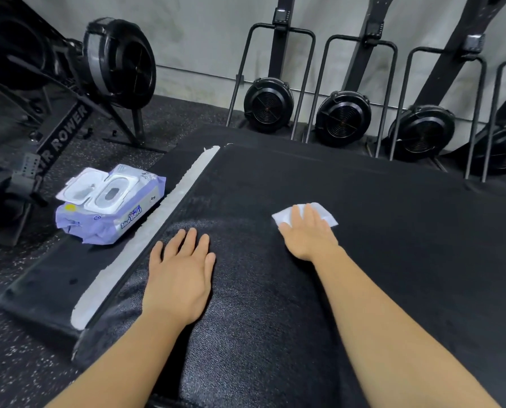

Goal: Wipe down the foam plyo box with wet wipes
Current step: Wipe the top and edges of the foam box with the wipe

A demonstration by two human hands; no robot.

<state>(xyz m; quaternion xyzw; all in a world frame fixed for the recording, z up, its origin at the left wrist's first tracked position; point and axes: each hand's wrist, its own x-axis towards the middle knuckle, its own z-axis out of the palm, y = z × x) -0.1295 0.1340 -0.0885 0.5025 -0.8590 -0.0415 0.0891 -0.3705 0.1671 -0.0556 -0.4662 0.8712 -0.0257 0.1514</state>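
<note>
The black foam plyo box [378,260] fills the middle and right of the view, its top facing me. My right hand [309,232] lies flat with straight fingers on a white wet wipe [324,212], pressing it onto the box top. My left hand [184,269] rests flat on the box top near its left edge, fingers spread, holding nothing. A damp sheen shows on the surface between and below my hands. A purple pack of wet wipes [110,206] lies with its lid flipped open on a lower black box to the left.
The lower black box [48,278] carries a strip of white tape [146,231] along its seam. An air rower [69,83] stands at the back left. Several upright rowers [343,119] lean on the grey wall behind. Speckled rubber floor [16,363] lies at the left.
</note>
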